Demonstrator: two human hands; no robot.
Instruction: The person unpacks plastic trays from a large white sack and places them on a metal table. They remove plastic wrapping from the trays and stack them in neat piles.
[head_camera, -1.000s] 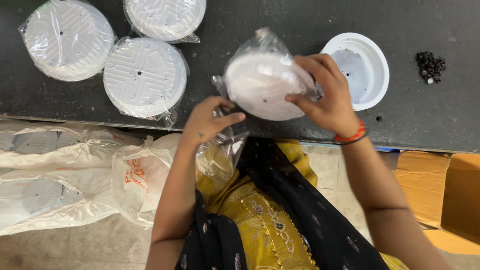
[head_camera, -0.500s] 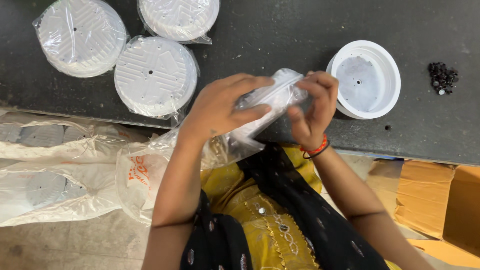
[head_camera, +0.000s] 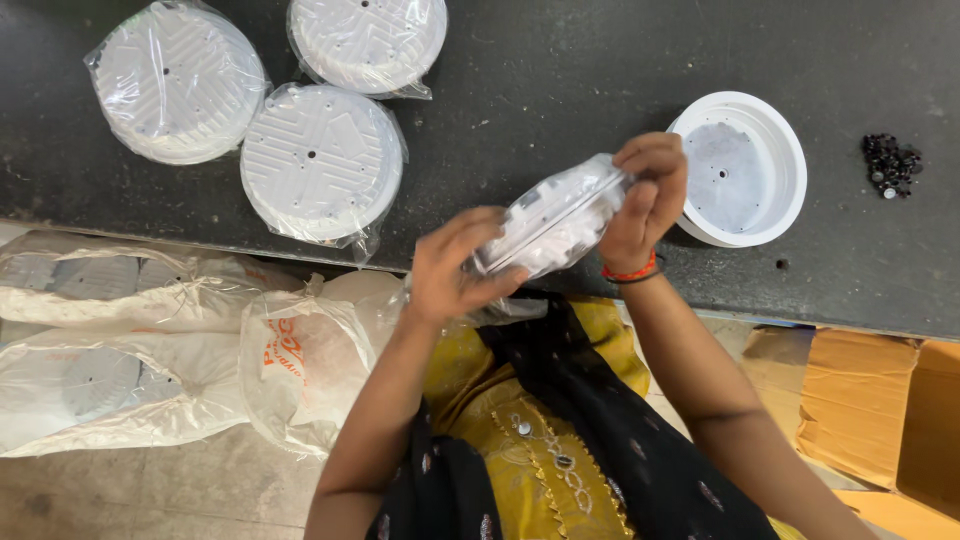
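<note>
Both of our hands are closed around one bagged white disc (head_camera: 553, 217), which we hold tilted on edge above the near edge of the dark worktop (head_camera: 560, 70), at about the centre of our view. Our left hand (head_camera: 455, 268) grips its lower end at 7 o'clock from the disc, fingers curled over the clear plastic and thumb underneath; our right hand (head_camera: 645, 195) pinches the upper end at 2 o'clock, fingers folded over the rim, with an orange band (head_camera: 630, 272) on that wrist. Loose plastic from the wrapper hangs below the disc toward our yellow and black clothing. Just beside our right hand, at 3 o'clock, an unwrapped white round housing (head_camera: 775, 140) sits open side up on the worktop, close to our knuckles; we cannot tell whether it touches them. Farther out at 3 o'clock lies a small heap of black screws (head_camera: 889, 163), well apart from the housing. At 10 and 11 o'clock three more wrapped discs rest flat on the worktop: one far left (head_camera: 178, 80), one at the top edge (head_camera: 368, 40), and one nearest us (head_camera: 320, 163), all close together. Below the worktop at 8 o'clock lie white sacks (head_camera: 150, 350) with similar discs showing through, and at 4 o'clock stands a cardboard box (head_camera: 880, 410).
</note>
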